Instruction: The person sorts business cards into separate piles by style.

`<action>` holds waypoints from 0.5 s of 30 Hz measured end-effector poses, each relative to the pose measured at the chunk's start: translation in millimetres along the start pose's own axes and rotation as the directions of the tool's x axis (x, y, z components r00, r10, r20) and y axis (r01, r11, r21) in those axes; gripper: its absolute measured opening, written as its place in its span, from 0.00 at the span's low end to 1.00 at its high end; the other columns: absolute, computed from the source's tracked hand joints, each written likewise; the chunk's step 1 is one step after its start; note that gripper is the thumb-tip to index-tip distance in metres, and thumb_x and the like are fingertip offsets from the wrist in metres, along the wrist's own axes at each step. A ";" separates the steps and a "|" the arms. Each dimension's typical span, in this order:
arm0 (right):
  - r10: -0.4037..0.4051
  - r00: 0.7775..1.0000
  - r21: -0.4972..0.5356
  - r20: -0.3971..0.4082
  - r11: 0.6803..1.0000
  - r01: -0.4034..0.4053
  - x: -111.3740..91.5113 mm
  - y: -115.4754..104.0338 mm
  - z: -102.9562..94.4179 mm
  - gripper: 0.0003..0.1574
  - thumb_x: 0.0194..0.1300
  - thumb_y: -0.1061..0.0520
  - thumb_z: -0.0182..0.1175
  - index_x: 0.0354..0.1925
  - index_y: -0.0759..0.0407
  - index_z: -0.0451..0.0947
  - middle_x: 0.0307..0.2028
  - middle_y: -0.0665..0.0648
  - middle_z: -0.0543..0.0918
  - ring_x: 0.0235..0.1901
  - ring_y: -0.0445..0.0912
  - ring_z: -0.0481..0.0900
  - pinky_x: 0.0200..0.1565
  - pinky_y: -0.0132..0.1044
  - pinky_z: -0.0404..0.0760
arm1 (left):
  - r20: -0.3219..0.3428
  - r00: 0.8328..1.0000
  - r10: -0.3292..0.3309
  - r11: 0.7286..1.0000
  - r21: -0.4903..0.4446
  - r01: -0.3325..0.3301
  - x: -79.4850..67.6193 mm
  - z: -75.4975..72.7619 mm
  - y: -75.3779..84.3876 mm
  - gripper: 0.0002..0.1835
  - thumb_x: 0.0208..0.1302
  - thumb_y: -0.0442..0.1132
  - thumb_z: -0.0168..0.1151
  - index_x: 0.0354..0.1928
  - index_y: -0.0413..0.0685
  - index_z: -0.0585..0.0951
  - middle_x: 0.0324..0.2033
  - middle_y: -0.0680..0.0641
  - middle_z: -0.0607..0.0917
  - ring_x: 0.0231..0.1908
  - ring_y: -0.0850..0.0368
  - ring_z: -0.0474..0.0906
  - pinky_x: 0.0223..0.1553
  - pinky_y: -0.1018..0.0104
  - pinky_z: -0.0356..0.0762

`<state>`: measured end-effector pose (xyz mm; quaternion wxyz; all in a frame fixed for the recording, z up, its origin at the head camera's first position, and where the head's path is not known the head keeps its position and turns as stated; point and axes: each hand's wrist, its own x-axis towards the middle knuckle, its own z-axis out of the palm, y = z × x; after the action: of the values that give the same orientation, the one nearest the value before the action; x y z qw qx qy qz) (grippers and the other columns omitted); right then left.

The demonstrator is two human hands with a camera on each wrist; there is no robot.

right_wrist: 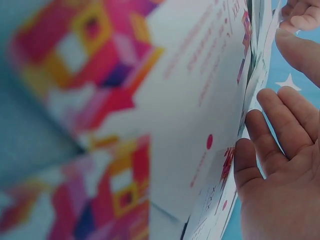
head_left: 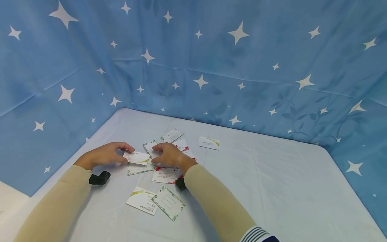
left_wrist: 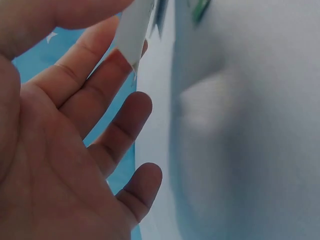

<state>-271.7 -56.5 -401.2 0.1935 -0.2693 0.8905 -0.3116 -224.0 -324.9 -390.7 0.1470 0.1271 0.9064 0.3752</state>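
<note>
My left hand (head_left: pixel 105 155) pinches a white business card (head_left: pixel 136 158) with a green-yellow stripe between thumb and fingers. In the left wrist view the same card (left_wrist: pixel 134 40) stands edge-on, while the ring and little fingers stay off it. My right hand (head_left: pixel 170 155) is just to the right, over a loose group of cards, its fingers spread and nothing visibly held. Under the hands lie leaf-bordered cards (head_left: pixel 137 170) and a red-patterned card (head_left: pixel 166 175). In the right wrist view the right fingers (right_wrist: pixel 250 165) are close to cards with pink patterns (right_wrist: pixel 200 100); contact is unclear.
Nearer the front, a green-striped card (head_left: pixel 142 201) lies partly under a leaf-bordered card (head_left: pixel 168 203). Another card (head_left: pixel 171 135) is at the back of the group, and a single striped card (head_left: pixel 208 143) lies apart to the right. A blue star-patterned curtain (head_left: pixel 193 67) surrounds the white table (head_left: pixel 272 188).
</note>
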 end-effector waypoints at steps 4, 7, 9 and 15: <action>-0.001 1.000 -0.005 0.005 1.000 0.001 -0.8 0.2 -0.3 0.36 0.64 0.48 0.70 0.69 0.48 0.73 0.64 0.47 0.76 0.65 0.42 0.70 0.64 0.38 0.68 | 0.011 1.000 0.005 1.000 0.008 -0.005 -3.7 -1.0 3.0 0.23 0.59 0.38 0.68 0.58 0.43 0.80 0.53 0.41 0.76 0.51 0.43 0.69 0.49 0.51 0.68; -0.004 1.000 -0.003 0.009 1.000 0.004 -1.4 0.3 -1.1 0.37 0.64 0.47 0.70 0.69 0.48 0.73 0.64 0.47 0.76 0.65 0.42 0.70 0.64 0.39 0.67 | 0.015 1.000 0.006 1.000 0.003 -0.007 -4.9 -1.0 3.2 0.24 0.59 0.39 0.69 0.58 0.42 0.79 0.55 0.40 0.75 0.53 0.42 0.68 0.50 0.49 0.68; -0.007 1.000 -0.002 0.012 1.000 0.007 -2.0 0.3 -1.8 0.38 0.62 0.46 0.71 0.69 0.47 0.73 0.64 0.47 0.76 0.65 0.42 0.70 0.64 0.39 0.67 | 0.012 1.000 0.011 1.000 -0.002 -0.011 -4.7 0.0 2.7 0.24 0.59 0.38 0.69 0.58 0.42 0.80 0.55 0.39 0.75 0.53 0.42 0.68 0.50 0.49 0.68; -0.034 0.999 0.001 0.017 0.999 0.034 -4.0 -0.6 -2.6 0.40 0.59 0.43 0.74 0.67 0.45 0.74 0.63 0.46 0.76 0.64 0.42 0.71 0.63 0.39 0.68 | -0.007 1.000 0.021 1.000 0.005 -0.021 -1.2 5.5 5.8 0.24 0.58 0.39 0.69 0.57 0.42 0.79 0.55 0.39 0.76 0.53 0.41 0.68 0.49 0.49 0.68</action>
<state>-269.7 -53.3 -398.2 0.1959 -0.2872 0.8838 -0.3129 -220.2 -317.8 -390.1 0.1394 0.1355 0.9065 0.3749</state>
